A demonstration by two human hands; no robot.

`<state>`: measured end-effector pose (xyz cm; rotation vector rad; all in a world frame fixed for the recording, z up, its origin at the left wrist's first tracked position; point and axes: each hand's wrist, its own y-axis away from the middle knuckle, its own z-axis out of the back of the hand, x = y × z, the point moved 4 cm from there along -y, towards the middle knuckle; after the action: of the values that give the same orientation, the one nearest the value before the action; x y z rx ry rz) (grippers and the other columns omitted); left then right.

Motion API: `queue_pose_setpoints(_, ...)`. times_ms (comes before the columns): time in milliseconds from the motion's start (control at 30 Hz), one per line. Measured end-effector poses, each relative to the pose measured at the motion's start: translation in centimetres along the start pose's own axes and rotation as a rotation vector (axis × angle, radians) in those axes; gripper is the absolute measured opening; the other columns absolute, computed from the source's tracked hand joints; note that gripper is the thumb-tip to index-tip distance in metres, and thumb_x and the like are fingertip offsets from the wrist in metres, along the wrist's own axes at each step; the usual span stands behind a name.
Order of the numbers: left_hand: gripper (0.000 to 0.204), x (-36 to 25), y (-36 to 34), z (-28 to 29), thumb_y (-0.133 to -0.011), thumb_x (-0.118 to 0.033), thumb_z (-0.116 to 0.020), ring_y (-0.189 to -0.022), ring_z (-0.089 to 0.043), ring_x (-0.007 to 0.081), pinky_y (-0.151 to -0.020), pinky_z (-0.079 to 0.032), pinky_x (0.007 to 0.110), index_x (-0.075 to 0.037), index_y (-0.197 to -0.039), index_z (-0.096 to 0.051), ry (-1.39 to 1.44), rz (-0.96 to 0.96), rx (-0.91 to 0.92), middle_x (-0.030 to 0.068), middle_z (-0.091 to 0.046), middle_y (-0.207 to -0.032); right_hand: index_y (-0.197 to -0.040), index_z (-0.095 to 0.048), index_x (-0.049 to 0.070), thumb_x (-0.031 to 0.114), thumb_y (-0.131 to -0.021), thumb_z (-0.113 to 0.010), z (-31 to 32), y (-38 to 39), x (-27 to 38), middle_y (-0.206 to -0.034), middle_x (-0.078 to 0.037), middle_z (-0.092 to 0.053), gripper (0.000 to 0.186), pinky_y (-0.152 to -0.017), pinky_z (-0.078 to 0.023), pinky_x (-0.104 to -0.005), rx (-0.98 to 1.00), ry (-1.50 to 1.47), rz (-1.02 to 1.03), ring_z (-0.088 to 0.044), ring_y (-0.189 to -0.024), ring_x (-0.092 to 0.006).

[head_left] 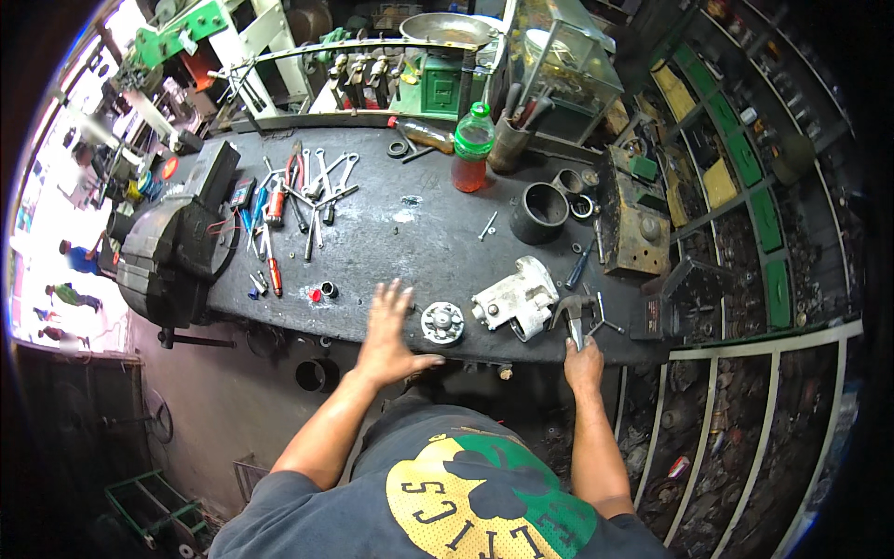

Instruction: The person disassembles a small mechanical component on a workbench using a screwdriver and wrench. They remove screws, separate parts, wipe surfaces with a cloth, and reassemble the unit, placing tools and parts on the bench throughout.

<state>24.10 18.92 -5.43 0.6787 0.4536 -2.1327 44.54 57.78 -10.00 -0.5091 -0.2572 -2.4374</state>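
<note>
My left hand is spread over the front edge of the dark workbench, its fingers apart and holding nothing. Just right of it lies a round silver metal part with holes around its face. Farther right rests a pale cast metal housing. My right hand is wrapped round the handle of a hammer, whose dark head is beside the housing. Close to the hammer is a small T-shaped metal tool. A screwdriver lies behind the hammer head.
A large bench vise stands at the left. Wrenches, pliers and screwdrivers are spread beside it. Toward the back stand a bottle of red liquid and a dark metal cylinder. A rusty metal block sits at the right, before shelves.
</note>
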Motion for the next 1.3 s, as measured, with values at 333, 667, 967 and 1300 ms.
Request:
queue_pose_setpoints(333, 0.091, 24.9, 22.0, 5.5, -0.092, -0.034, -0.087, -0.144, -0.06, 0.0396, -0.122, -0.047, 0.047, 0.001, -0.165, -0.046, 0.071, 0.812, 0.242, 0.029, -0.062, -0.156, -0.138, -0.071, 0.007, 0.018, -0.093, -0.083, 0.9, -0.3, 1.6, -0.127, -0.02, -0.068, 0.048, -0.104, -0.053, -0.0563, -0.102, 0.228, 0.235, -0.064, -0.121, -0.0447)
queue_pose_setpoints(667, 0.049, 19.9, 48.0, -13.5, -0.093, -0.051, -0.078, -0.128, -0.072, 0.0372, -0.108, -0.057, 0.044, -0.013, -0.123, -0.084, -0.352, 0.834, 1.069, 0.0184, -0.075, -0.138, -0.127, -0.073, 0.0, 0.013, -0.096, -0.078, 2.8, 6.1, -2.7, -0.116, -0.024, -0.069, 0.034, -0.097, -0.055, -0.0534, -0.021, -0.099, 0.282, -0.068, -0.11, -0.0474)
queue_pose_setpoints(967, 0.044, -19.7, 11.9, 11.8, -0.08, -0.018, -0.088, -0.057, -0.058, 0.0334, -0.052, -0.045, 0.044, -0.01, -0.063, -0.048, 0.3, -0.53, -0.241, 0.0098, -0.052, -0.063, -0.119, -0.077, 0.002, 0.011, -0.096, -0.079, 3.1, 8.2, -3.7, -0.108, -0.021, -0.075, 0.025, -0.086, -0.059, -0.0483, 0.077, -0.213, 0.445, -0.073, -0.093, -0.0394)
queue_pose_setpoints(1300, 0.037, -38.8, 11.0, 14.9, -0.092, -0.001, -0.079, -0.046, -0.045, 0.0138, -0.044, -0.031, 0.034, -0.01, -0.064, -0.057, 0.882, -1.288, -0.227, 0.0014, -0.052, -0.066, -0.115, -0.079, 0.0, 0.009, -0.095, -0.078, 4.9, 13.1, -9.7, -0.099, -0.019, -0.076, 0.021, -0.079, -0.06, -0.0434, 0.014, -0.296, 0.325, -0.074, -0.083, -0.0339)
